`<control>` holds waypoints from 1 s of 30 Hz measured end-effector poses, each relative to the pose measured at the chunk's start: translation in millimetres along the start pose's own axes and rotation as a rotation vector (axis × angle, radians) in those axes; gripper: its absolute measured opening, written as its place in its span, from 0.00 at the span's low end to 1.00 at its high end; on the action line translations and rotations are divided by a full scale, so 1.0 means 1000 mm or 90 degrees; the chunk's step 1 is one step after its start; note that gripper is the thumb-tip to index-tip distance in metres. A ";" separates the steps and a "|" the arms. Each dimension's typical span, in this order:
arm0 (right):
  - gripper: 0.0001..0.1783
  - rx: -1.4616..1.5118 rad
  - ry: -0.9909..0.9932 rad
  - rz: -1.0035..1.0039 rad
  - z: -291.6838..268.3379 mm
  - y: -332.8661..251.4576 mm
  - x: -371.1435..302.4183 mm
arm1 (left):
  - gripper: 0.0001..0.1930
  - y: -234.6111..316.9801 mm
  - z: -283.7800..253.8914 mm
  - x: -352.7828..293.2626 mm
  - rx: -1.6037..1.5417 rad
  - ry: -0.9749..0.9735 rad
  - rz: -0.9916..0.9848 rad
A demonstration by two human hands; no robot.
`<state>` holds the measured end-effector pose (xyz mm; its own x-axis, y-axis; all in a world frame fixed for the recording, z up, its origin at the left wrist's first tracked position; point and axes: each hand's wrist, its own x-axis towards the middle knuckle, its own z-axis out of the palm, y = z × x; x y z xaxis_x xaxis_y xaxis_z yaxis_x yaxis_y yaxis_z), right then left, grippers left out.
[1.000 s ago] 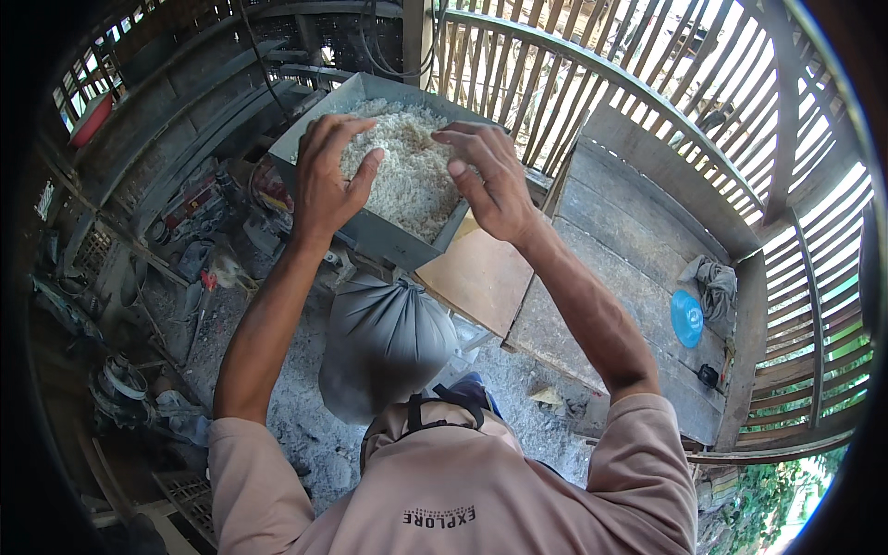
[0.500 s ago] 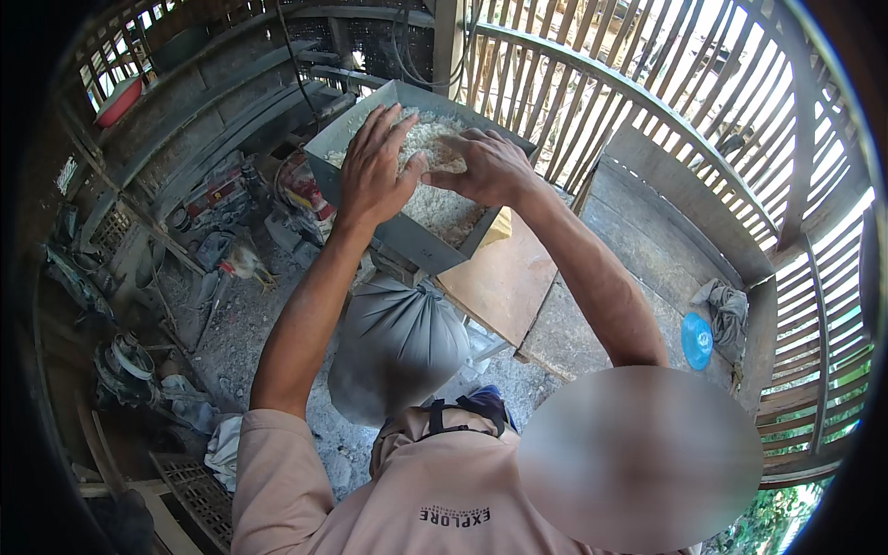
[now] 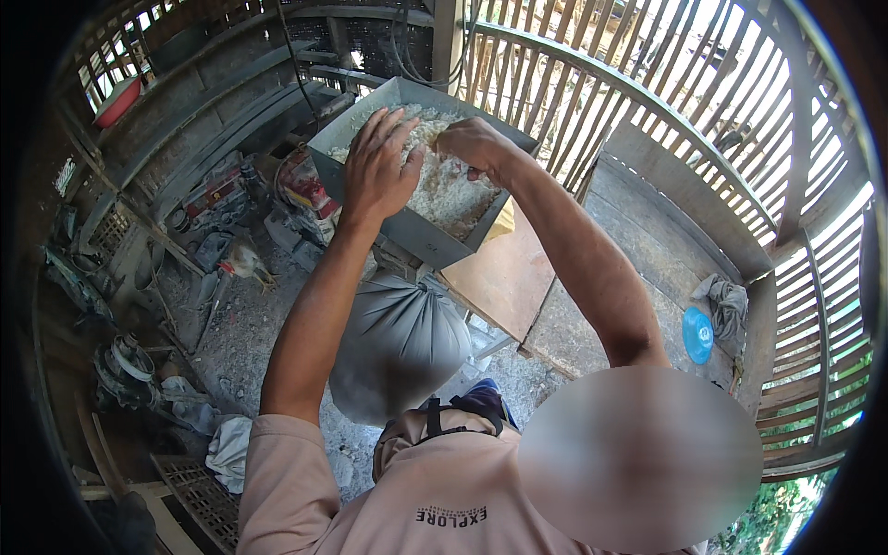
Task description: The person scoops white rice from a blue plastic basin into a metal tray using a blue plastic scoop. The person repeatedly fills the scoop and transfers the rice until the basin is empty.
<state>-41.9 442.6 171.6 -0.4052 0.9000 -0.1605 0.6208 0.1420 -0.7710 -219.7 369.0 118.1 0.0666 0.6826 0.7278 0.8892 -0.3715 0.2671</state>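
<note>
A square grey metal hopper [image 3: 427,238] stands ahead of me, holding a heap of whitish, crumbly grated material [image 3: 455,199]. My left hand [image 3: 377,168] lies over the left part of the heap, palm down, with fingers stretched out. To its right, my right hand [image 3: 476,150] is closed, its fingers curled down at the material. Whatever it may hold is hidden by the hand. Beneath the hopper hangs or stands a bulging grey cloth bag [image 3: 398,338], gathered at its top.
A wooden platform [image 3: 638,231] runs along the slatted wall on the right, with a blue plastic dish [image 3: 697,335] and a grey rag [image 3: 723,305] on it. Red machinery [image 3: 301,185] sits left of the hopper. A chicken [image 3: 245,259] stands on the dusty floor.
My right hand has gone from spread fingers to curled ones, turning down into the material. The left hand stays nearly in place, slightly to the right.
</note>
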 end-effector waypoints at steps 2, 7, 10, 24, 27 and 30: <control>0.14 0.244 0.006 0.049 0.002 -0.003 -0.008 | 0.24 -0.004 0.000 -0.003 -0.003 0.004 0.005; 0.14 0.583 0.182 0.084 0.005 -0.016 -0.037 | 0.22 -0.002 0.001 -0.001 -0.007 0.023 0.006; 0.12 0.797 0.143 0.031 0.004 0.007 -0.016 | 0.22 0.001 -0.001 0.002 0.002 0.015 0.009; 0.12 1.209 -0.030 -0.043 0.004 0.006 -0.055 | 0.23 -0.003 0.000 0.008 0.007 -0.078 -0.030; 0.11 1.322 -0.077 -0.109 0.016 0.019 -0.119 | 0.23 -0.008 0.000 0.006 0.019 -0.084 -0.018; 0.11 1.356 -0.127 -0.052 0.055 0.052 -0.174 | 0.23 -0.016 -0.003 0.003 0.015 -0.096 -0.028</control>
<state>23.6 270.6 125.4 -0.5209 0.8529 -0.0362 -0.8476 -0.5217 -0.0966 -234.7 375.3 117.6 0.0936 0.7851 0.6122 0.9027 -0.3264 0.2805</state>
